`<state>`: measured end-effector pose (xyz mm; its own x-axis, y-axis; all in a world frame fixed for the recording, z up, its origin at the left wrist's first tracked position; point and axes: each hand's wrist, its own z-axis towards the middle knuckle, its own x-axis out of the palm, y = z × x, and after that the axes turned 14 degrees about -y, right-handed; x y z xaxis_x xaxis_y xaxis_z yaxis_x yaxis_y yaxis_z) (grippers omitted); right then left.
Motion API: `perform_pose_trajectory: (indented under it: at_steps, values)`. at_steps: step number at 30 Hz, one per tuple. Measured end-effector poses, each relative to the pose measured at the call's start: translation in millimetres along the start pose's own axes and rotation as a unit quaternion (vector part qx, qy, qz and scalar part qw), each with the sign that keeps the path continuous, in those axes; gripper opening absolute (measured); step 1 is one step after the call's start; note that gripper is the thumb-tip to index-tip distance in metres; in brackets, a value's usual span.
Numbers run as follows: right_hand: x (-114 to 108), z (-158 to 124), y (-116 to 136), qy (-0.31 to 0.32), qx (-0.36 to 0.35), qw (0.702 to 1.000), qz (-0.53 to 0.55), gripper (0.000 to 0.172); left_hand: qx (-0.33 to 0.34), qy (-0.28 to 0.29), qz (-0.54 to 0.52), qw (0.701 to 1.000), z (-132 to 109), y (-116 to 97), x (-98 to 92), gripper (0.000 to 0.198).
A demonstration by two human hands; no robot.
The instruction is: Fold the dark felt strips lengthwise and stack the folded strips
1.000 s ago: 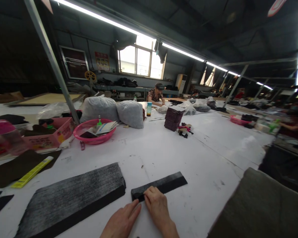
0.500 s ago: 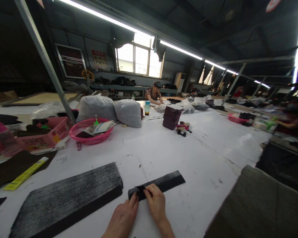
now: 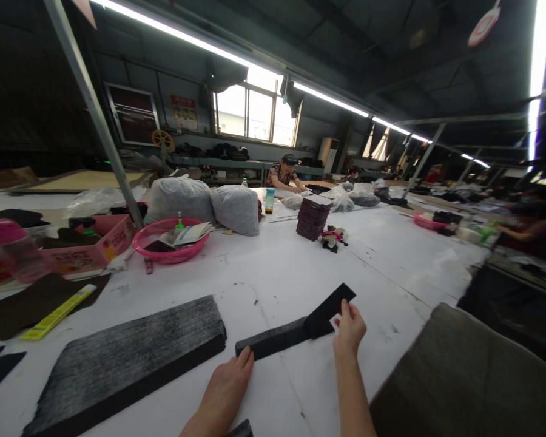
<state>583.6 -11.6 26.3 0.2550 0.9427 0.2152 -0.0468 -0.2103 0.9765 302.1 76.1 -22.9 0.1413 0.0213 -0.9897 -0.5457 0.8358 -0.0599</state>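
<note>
A narrow black fabric strip [image 3: 273, 340] lies slantwise on the white table in front of me. My left hand [image 3: 227, 385] is at its left end, fingers together and pressing on the edge. At the other end, my right hand [image 3: 351, 328] pinches the raised black end of the strip [image 3: 331, 309] between thumb and fingers, off the table. To the left lies a thick stack of grey-black fabric pieces [image 3: 136, 352]. A small dark piece [image 3: 241, 430] shows at the bottom edge, partly hidden by my left forearm.
A pink basin [image 3: 170, 258], a pink box [image 3: 79, 258] and stuffed bags [image 3: 234, 209] stand at the back left. Purple stacked pieces [image 3: 313, 218] sit mid-table. A dark sheet [image 3: 473, 376] covers the right front. A yellow tube-like packet [image 3: 59, 312] lies left. Co-workers are farther off.
My right hand has moved right and up from beside my left hand to the strip's far end, which is now lifted. My left hand has stayed at the left end.
</note>
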Motion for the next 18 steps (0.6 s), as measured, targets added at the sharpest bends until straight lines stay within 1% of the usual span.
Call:
perform_pose_trajectory:
  at_steps: [3, 5, 8, 10, 12, 14, 16, 18]
  values:
    - [13, 54, 36, -0.049, 0.0, 0.998, 0.034, 0.045, -0.002, -0.011, -0.009, 1.0, -1, 1, 1.2, 0.06]
    - [18, 87, 58, -0.077, 0.0, 0.996, 0.047, 0.041, -0.005, -0.018, -0.014, 1.0, -2, 0, 1.4, 0.058]
    - [15, 130, 89, -0.127, 0.001, 0.99, 0.068, 0.033, -0.007, -0.028, -0.019, 0.999, -2, -1, 0.1, 0.056]
    - [9, 150, 108, -0.152, -0.006, 0.985, 0.083, 0.031, -0.006, -0.028, -0.016, 0.999, -2, -1, -1.0, 0.056]
    - [2, 162, 124, -0.166, -0.016, 0.981, 0.099, 0.03, -0.006, -0.027, -0.012, 1.0, -2, -2, -1.8, 0.056]
    - [-2, 163, 135, -0.16, -0.026, 0.98, 0.114, 0.029, -0.006, -0.03, -0.015, 0.999, -3, -2, -2.7, 0.055]
    - [-3, 152, 137, -0.131, -0.036, 0.983, 0.126, 0.028, -0.013, -0.041, -0.023, 0.999, -5, -2, -4.6, 0.053]
    - [-1, 131, 131, -0.083, -0.048, 0.987, 0.131, 0.03, -0.029, -0.05, -0.034, 0.998, -5, -3, -8.1, 0.05]
